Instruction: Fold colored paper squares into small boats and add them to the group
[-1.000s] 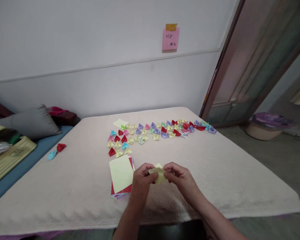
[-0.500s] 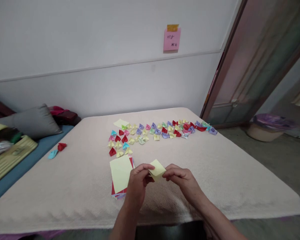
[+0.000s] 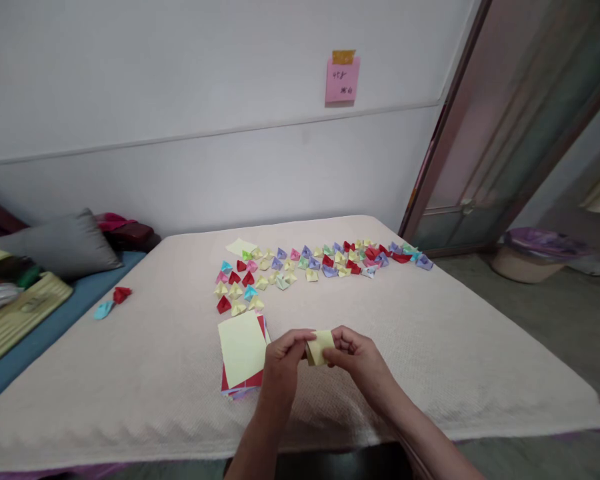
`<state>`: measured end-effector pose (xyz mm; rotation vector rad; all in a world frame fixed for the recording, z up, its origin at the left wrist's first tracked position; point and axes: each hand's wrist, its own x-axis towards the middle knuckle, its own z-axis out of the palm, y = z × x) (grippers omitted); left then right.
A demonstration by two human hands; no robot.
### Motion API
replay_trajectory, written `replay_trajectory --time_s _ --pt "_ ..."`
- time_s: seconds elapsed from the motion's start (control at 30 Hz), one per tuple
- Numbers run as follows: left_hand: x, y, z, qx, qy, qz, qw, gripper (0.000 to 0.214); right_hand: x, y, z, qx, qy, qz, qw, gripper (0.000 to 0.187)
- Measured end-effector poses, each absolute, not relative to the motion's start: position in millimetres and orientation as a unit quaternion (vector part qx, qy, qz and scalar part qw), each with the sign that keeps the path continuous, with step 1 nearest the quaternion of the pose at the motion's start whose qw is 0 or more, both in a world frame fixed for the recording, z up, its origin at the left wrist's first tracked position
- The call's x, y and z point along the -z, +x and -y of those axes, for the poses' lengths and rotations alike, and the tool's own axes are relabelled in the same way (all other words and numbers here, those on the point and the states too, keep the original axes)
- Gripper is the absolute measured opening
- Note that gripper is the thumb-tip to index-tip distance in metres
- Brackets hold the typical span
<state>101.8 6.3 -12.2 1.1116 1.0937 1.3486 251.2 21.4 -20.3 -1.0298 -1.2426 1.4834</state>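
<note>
Between my two hands is a small folded yellow paper [image 3: 321,347], held above the near part of the table. My left hand [image 3: 284,357] pinches its left side, thumb and fingers closed on it. On the right edge, my right hand [image 3: 353,353] grips it, the thumb across the front and the fingers behind. Just left of my left hand lies a stack of coloured paper [image 3: 243,350] with a pale yellow sheet on top and red showing beneath. Beyond it stand rows of small folded paper boats [image 3: 280,263] in yellow, red, blue, purple and pink.
A cream cloth covers the table [image 3: 170,373]. A red folded paper [image 3: 122,294] and a blue one [image 3: 103,310] lie at the left. A pink note [image 3: 342,80] is taped to the wall. A lined bin [image 3: 535,255] stands on the floor at right.
The yellow paper has turned from a diamond to an upright square shape, seemingly folded smaller. My right thumb has come across its front.
</note>
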Motion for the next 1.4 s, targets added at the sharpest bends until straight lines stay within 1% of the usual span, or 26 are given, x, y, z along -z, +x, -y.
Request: replay_trajectory --time_s 0.1,0.17,0.3,0.37,0.53,0.77,0.87,1.03,1.13,1.23,1.27,1.37,1.4 --pt "14 103 -9 -0.578 0.386 -0.436 0.572 0.027 25 253 -23 -0.585 -0.420 0.513 0.467 0.009" --pt "17 103 -11 -0.566 0.377 -0.443 0.585 0.031 26 254 -22 -0.571 -0.420 0.522 0.473 0.008" --pt "23 104 -11 -0.542 0.406 -0.465 0.570 0.015 22 251 -20 -0.539 -0.439 0.538 0.476 0.008" --pt "23 103 -9 -0.549 0.399 -0.466 0.568 0.016 20 250 -19 -0.532 -0.453 0.542 0.468 0.008" --pt "15 103 -6 -0.574 0.364 -0.457 0.573 0.024 15 252 -19 -0.570 -0.450 0.547 0.417 0.012" --pt "13 108 -5 -0.601 0.319 -0.447 0.580 0.026 10 249 -15 -0.617 -0.444 0.506 0.409 0.016" --pt "11 111 -3 -0.602 0.305 -0.438 0.594 0.024 12 247 -15 -0.602 -0.458 0.499 0.423 0.018" --pt "9 120 2 -0.601 0.293 -0.408 0.622 0.021 11 242 -12 -0.564 -0.475 0.477 0.478 0.025" --pt "10 120 2 -0.621 0.255 -0.385 0.633 0.019 6 245 -11 -0.566 -0.457 0.505 0.464 0.028" --pt "8 113 -1 -0.619 0.241 -0.367 0.652 0.021 1 255 -14 -0.547 -0.447 0.540 0.458 0.036" --pt "7 111 -2 -0.609 0.241 -0.362 0.664 0.022 0 259 -16 -0.534 -0.447 0.543 0.470 0.035" --pt "5 106 -3 -0.578 0.230 -0.349 0.701 0.029 -1 269 -21 -0.502 -0.439 0.547 0.505 0.017" --pt "5 105 -2 -0.569 0.223 -0.342 0.714 0.029 0 271 -22 -0.502 -0.425 0.559 0.505 0.022"
